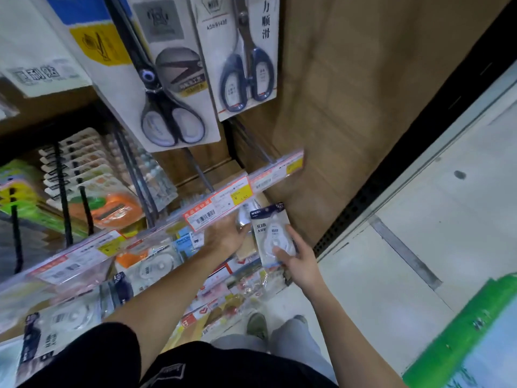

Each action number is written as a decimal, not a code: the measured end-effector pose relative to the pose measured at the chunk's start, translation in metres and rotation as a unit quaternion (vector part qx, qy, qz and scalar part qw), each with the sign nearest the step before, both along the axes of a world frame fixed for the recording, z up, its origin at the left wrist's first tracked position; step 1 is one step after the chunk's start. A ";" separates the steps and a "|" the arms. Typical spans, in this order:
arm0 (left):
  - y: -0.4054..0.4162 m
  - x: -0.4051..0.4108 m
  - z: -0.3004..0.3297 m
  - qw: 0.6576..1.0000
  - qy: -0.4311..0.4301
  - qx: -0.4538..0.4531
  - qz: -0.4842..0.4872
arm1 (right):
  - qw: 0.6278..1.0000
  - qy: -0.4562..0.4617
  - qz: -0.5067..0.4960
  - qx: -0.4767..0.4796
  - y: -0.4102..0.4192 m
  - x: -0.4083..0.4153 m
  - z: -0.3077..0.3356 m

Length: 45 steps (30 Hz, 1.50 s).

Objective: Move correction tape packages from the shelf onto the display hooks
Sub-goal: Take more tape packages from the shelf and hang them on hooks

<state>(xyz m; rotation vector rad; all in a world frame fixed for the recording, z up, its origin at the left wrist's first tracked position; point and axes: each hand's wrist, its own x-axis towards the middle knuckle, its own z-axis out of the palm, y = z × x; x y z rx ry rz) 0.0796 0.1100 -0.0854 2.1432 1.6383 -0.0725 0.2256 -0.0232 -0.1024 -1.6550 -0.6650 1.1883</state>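
The tape pack [272, 233] sits upright in the right hand [298, 260], thumb and fingers pinched on its near end, long axis pointing far toward the hooks, while the left hand [228, 233] reaches under the price rail [212, 212], grip hidden.

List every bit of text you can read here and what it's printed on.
"ASS914M", roughly: blue scissors card.
"力顺滑": same card, right edge.
"M&G": correction tape package held in the right hand.
"¥", then blurred digits: yellow price tag on the shelf rail.
Barcode label, other packaging: too blurred.
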 end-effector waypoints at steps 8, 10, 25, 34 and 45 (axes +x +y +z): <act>0.002 0.006 -0.009 0.998 -0.042 -0.001 0.038 | 1.000 0.006 -0.006 0.018 -0.017 0.001 0.006; 0.005 0.009 -0.010 0.997 -0.041 -0.006 0.058 | 1.000 0.005 -0.006 0.016 -0.019 0.001 0.008; 0.009 0.007 -0.053 0.996 -0.010 -0.071 0.043 | 1.000 -0.003 0.004 0.020 -0.039 0.012 0.021; -0.013 0.013 -0.043 0.992 -0.059 -0.023 0.108 | 0.998 0.026 0.060 0.014 -0.039 0.032 0.046; -0.029 0.021 -0.024 0.971 -0.114 -0.061 0.204 | 0.992 0.023 0.119 0.022 -0.034 0.054 0.053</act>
